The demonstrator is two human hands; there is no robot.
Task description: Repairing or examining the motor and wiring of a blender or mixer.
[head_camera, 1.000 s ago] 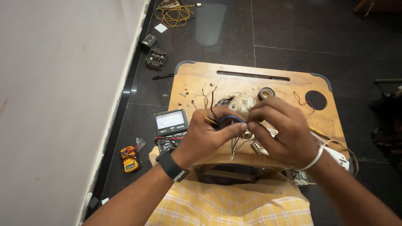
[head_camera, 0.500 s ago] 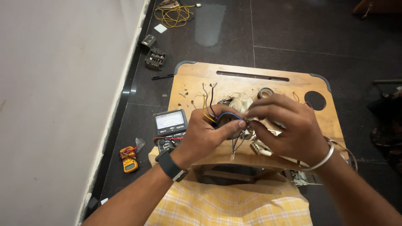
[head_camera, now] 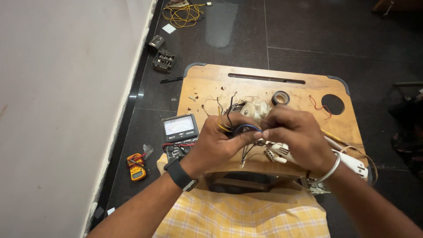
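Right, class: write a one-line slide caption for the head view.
Left hand and right hand pinch a blue wire over a wooden board.

Black multimeter [head_camera: 179,128] with pale dial screen at table's left edge.

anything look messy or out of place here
Yes. Tools lie on the dark floor rather than on the wooden board: a small yellow meter near the wall, two black parts and a tangle of yellow wire. On the board, wire scraps lie loose around the tape roll.
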